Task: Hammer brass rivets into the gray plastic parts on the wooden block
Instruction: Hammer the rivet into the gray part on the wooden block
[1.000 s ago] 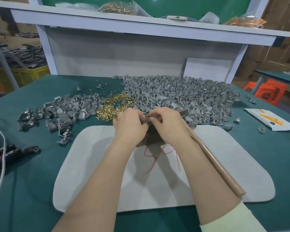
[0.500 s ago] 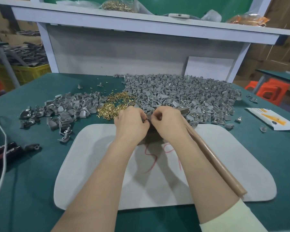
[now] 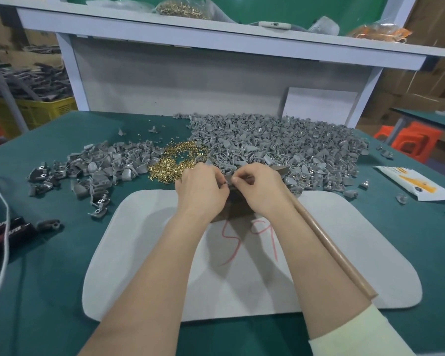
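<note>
My left hand (image 3: 201, 188) and my right hand (image 3: 260, 191) meet fingertip to fingertip over the brown wooden block (image 3: 233, 210), which stands on the white mat (image 3: 144, 253). Between them they pinch a small gray plastic part (image 3: 227, 183); whether a rivet is in it is hidden. A hammer lies under my right palm, its wooden handle (image 3: 339, 255) running back toward my right elbow and its dark head (image 3: 280, 170) showing past my knuckles. Loose brass rivets (image 3: 180, 163) lie just behind my left hand.
A big heap of gray parts (image 3: 280, 147) fills the table behind the block, and a smaller heap (image 3: 100, 168) lies to the left. Black-handled pliers (image 3: 8, 231) and a white cord (image 3: 0, 219) sit at the left edge, and a printed packet (image 3: 416, 183) lies at the right.
Both hands stay over the block, and their fingertips shift only slightly on the gray part. The hammer has not moved.
</note>
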`<state>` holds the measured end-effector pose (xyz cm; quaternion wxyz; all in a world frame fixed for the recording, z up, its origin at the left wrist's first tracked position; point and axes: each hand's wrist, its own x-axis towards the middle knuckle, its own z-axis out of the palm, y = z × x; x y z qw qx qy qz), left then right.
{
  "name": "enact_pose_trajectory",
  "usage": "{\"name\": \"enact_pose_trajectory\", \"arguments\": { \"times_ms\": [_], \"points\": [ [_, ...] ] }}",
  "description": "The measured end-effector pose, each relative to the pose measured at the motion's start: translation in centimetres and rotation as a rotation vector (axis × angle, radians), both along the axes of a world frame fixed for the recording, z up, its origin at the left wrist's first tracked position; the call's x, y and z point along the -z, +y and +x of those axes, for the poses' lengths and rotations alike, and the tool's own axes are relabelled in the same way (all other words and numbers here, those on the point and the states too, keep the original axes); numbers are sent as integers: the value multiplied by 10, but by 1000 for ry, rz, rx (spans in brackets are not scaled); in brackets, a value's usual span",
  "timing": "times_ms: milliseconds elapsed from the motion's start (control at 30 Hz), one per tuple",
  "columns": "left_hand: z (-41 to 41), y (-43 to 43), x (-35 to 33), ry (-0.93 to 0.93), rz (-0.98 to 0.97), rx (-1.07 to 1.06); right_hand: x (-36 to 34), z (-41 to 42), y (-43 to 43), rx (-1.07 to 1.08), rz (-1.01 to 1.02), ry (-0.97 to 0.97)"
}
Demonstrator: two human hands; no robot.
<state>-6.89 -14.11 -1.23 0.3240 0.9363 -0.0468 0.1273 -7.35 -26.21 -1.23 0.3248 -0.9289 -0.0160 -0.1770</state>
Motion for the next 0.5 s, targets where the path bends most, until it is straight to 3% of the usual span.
{"name": "enact_pose_trajectory", "arguments": {
  "times_ms": [233,500],
  "points": [
    [0,1,-1,-3,-4,0,2,-1,2,-2,-108,-105],
    [0,0,-1,-5,3,6,-3,-2,13,-17,-355,-69]
  ]
}}
